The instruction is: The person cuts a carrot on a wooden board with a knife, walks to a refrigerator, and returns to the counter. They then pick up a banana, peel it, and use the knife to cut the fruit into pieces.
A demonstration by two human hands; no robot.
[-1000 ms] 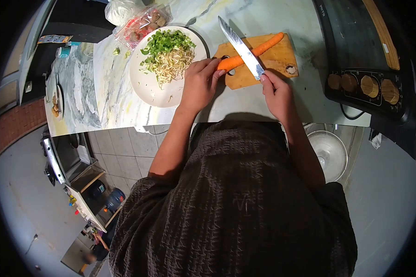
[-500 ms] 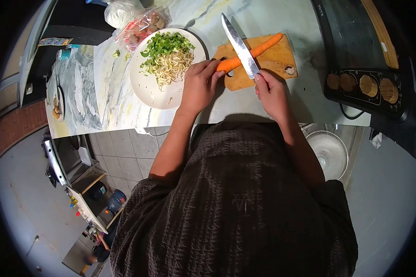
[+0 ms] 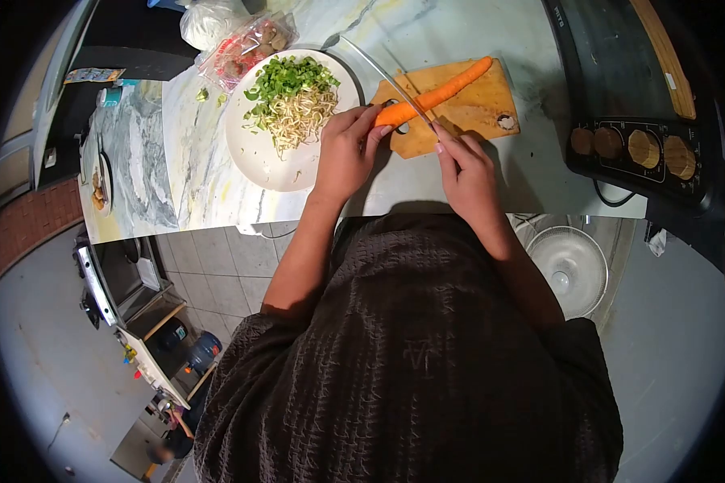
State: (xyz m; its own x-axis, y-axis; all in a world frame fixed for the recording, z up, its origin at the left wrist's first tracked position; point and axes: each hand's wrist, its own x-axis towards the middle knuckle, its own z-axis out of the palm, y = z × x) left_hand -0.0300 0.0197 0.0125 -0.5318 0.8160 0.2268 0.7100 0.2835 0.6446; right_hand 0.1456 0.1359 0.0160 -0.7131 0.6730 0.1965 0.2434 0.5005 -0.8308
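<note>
A long orange carrot lies slantwise over a wooden cutting board. My left hand grips its near left end, fingers closed around it. In my right hand is a kitchen knife, held by the handle, blade pointing up and left. Its edge crosses the carrot close to my left fingers, and the blade is seen nearly edge-on. Left of the board, beside my left hand, a white plate carries chopped green leaves and bean sprouts.
Behind the plate sit a plastic bag of round brownish pieces and a white plastic bag. A black appliance with wooden knobs stands at the right. A round fan is below the counter, and another person shows at lower left.
The knife has turned from showing its flat side to nearly edge-on, and its tip has swung left and down. My right hand has shifted slightly left; my left hand stays on the carrot.
</note>
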